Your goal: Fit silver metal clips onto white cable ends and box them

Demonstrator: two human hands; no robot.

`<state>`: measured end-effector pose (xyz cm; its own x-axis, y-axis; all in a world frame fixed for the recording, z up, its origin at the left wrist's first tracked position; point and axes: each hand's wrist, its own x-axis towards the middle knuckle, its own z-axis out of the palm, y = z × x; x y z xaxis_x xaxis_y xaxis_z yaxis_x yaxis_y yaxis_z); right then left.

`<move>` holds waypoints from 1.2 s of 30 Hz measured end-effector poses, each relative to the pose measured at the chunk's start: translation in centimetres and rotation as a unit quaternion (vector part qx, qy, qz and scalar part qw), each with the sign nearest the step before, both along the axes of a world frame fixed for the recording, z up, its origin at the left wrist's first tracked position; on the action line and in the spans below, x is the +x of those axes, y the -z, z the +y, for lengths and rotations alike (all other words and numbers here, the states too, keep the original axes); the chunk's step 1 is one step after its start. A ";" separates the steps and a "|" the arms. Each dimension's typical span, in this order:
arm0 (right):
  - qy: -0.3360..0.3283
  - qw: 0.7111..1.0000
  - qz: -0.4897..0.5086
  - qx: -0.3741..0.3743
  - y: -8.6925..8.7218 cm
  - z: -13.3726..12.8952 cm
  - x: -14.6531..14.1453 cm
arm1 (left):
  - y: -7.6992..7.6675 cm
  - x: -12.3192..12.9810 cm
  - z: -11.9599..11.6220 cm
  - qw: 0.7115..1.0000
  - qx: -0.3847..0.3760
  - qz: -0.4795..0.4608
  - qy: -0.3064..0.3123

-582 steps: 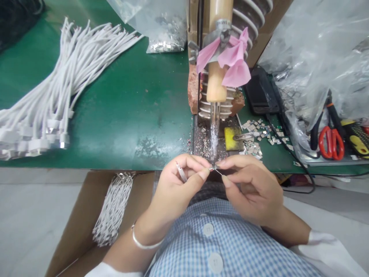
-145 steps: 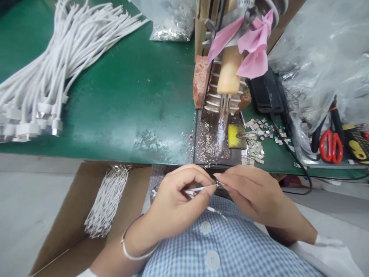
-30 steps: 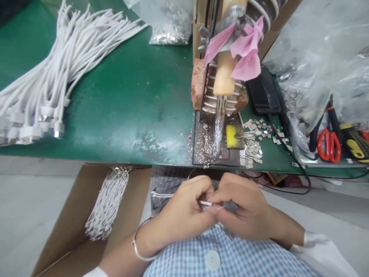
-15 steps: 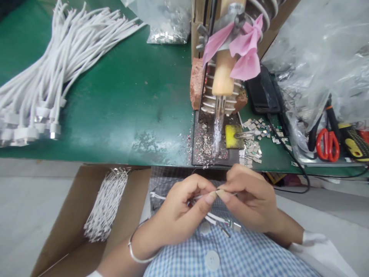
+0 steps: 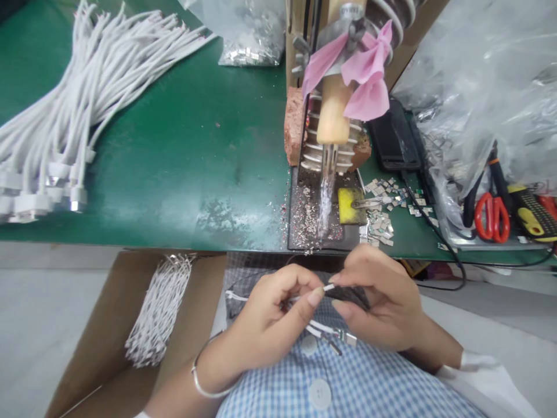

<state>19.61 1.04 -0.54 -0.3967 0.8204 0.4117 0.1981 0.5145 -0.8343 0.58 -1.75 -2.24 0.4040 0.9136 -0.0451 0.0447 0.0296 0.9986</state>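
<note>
Green flat workbench (image 5: pixel 165 151): filling the upper left, a pale wooden-handled soldering iron (image 5: pixel 334 119) pointing downward at upper centre.
Left hand (image 5: pixel 278 313): pinching a thin white plastic-coated cable end (image 5: pixel 328 287), lower centre; white cables with silver metal plugs (image 5: pixel 347 337) dangling below.
Right hand (image 5: pixel 383 302): holding finger and thumb apart at that end; contact unclear.
Cable end: seemingly being prepared; next move calling for a light right-hand pinch.

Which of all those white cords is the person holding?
The few cords in the left hand, with metal ends sticking out. The big bunch lies on the green table; another bunch sits in the cardboard box.
</note>
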 end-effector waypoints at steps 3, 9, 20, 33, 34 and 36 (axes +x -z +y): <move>-0.011 1.000 -0.003 -0.007 0.2 0.0 -0.1 | -0.2 0.0 0.2 1.000 0.008 0.009 0.000; 0.009 0.999 -0.004 -0.039 0.4 -0.1 0.0 | -0.4 -0.1 0.3 0.999 0.030 0.016 -0.016; -0.009 0.997 0.002 -0.073 0.5 -0.5 -0.3 | -0.7 -0.5 0.8 0.994 0.090 0.061 0.000; -0.013 0.996 0.075 -0.051 1.1 -0.8 -0.7 | -0.3 -0.2 0.2 0.999 0.020 -0.024 0.035; -0.015 0.994 0.092 -0.049 1.2 -0.8 -0.9 | -0.2 0.0 0.0 0.998 0.008 -0.042 0.041; -0.021 0.992 0.119 -0.047 1.4 -1.0 -1.1 | 0.1 0.4 -0.3 0.996 -0.011 -0.071 0.052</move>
<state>18.50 0.06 -1.91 -0.3325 0.8446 0.4197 -0.0292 0.4356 -0.8997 0.94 -2.03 -2.32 0.4999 0.8661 -0.0010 -0.0926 0.0545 0.9942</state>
